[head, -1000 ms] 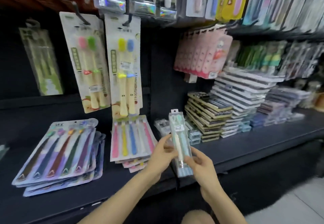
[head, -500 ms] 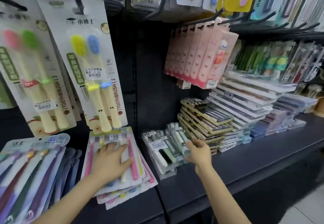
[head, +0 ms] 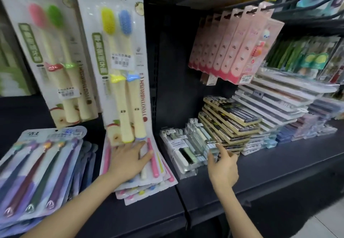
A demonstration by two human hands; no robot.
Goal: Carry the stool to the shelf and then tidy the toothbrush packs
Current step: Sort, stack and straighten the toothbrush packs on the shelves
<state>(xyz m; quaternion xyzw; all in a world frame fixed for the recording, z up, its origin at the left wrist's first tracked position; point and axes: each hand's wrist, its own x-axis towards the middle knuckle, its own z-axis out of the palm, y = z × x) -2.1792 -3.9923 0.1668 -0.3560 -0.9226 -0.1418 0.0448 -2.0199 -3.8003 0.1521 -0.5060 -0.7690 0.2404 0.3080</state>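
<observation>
My left hand (head: 128, 160) lies flat, fingers spread, on a stack of flat packs of coloured toothbrushes (head: 156, 174) on the dark shelf (head: 279, 165). To its right is a row of slim clear toothbrush packs (head: 184, 150) lying side by side. My right hand (head: 222, 167) is at the front end of the rightmost slim pack (head: 200, 137), index finger stretched out and touching it, the other fingers loosely bent. The stool is out of view.
A slanted stack of black-and-gold packs (head: 230, 118) leans right of the slim packs, with white flat packs (head: 279, 100) behind. Pink boxes (head: 232, 48) and two-brush cards (head: 119, 61) hang above. A fanned pile of purple multipacks (head: 37, 163) lies far left.
A second ago both hands held one slim clear pack in front of the shelf. It now lies in the row; my left hand moved onto the coloured packs and my right hand stays at the pack's end.
</observation>
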